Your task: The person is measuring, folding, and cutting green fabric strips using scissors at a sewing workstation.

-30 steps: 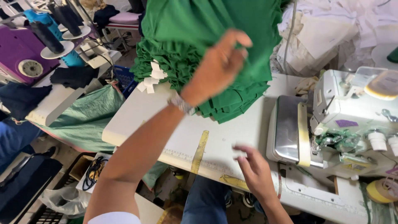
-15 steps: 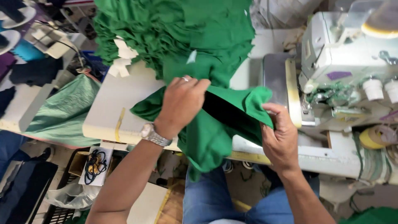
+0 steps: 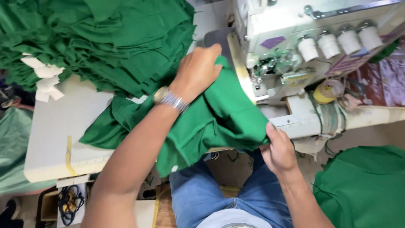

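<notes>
A green fabric piece [image 3: 223, 114] lies bunched across the front of the white table [image 3: 55, 126] and hangs over its edge above my lap. My left hand [image 3: 196, 71], with a metal watch on the wrist, presses down on and grips the fabric's upper part next to the sewing machine [image 3: 295, 38]. At the lower right corner of the cloth my right hand [image 3: 278, 150] pinches the fabric's edge. A big stack of green fabric pieces [image 3: 105, 38] fills the table's far left.
Thread spools [image 3: 337, 40] stand in a row on the machine, and a yellow tape roll [image 3: 325, 90] lies beside it. More green cloth [image 3: 363, 185] is heaped at the lower right. White paper tags [image 3: 44, 80] stick out of the stack. A teal bag [image 3: 10, 147] hangs at the left.
The green piece came off the stack and down onto the table front. Both hands have moved right with it toward the sewing machine, and the view has shifted closer.
</notes>
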